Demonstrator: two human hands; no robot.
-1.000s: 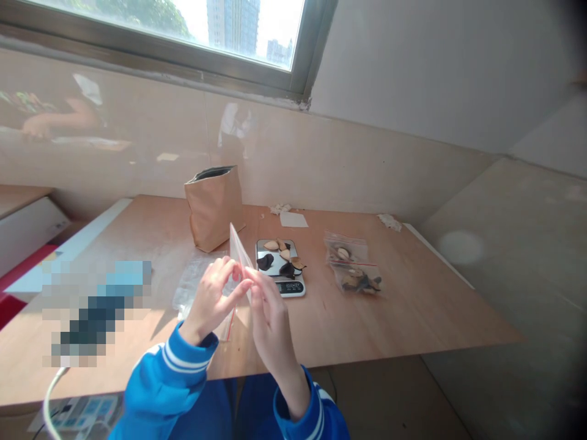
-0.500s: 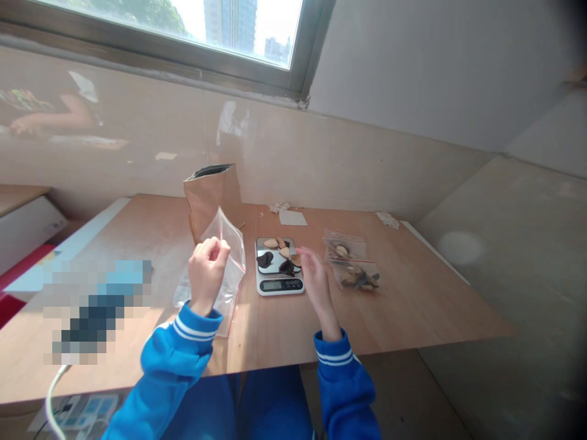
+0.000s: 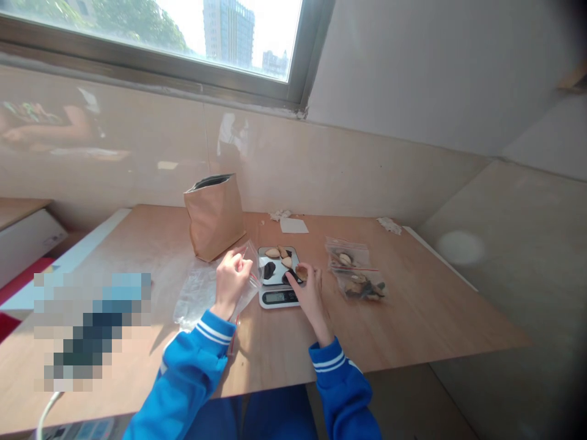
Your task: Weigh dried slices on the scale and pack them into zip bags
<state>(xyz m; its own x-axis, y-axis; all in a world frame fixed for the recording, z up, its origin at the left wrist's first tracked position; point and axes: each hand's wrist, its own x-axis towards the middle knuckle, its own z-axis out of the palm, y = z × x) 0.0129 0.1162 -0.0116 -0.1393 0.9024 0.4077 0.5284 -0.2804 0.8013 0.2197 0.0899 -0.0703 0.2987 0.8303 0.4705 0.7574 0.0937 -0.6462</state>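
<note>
My left hand [image 3: 233, 278] is closed in a pinch on the edge of a clear zip bag [image 3: 251, 287], which tilts toward the scale. On the steel plate of the white digital kitchen scale [image 3: 268, 304] lie several dried pieces: pale slices [image 3: 272, 252], a black curled piece [image 3: 268, 270] and a brown piece [image 3: 301, 273]. My right hand [image 3: 310, 293] reaches over the plate's front right corner. Its thumb and fingers curl round the brown piece and a dark piece [image 3: 290, 278] beside it. The display digits are too small to read.
A brown paper bag [image 3: 213, 214] stands open behind my left hand. To the right lie two zip bags of dried pieces [image 3: 346, 260] [image 3: 362, 286]. A white paper [image 3: 294, 225] and crumpled tissue [image 3: 389, 225] lie toward the wall. A blurred-out object [image 3: 92, 330] with a white cable is left.
My left hand has moved right with the zip bag, closer to the scale. My right hand has moved from the plate's edge onto the dried pieces, its fingers now round them.
</note>
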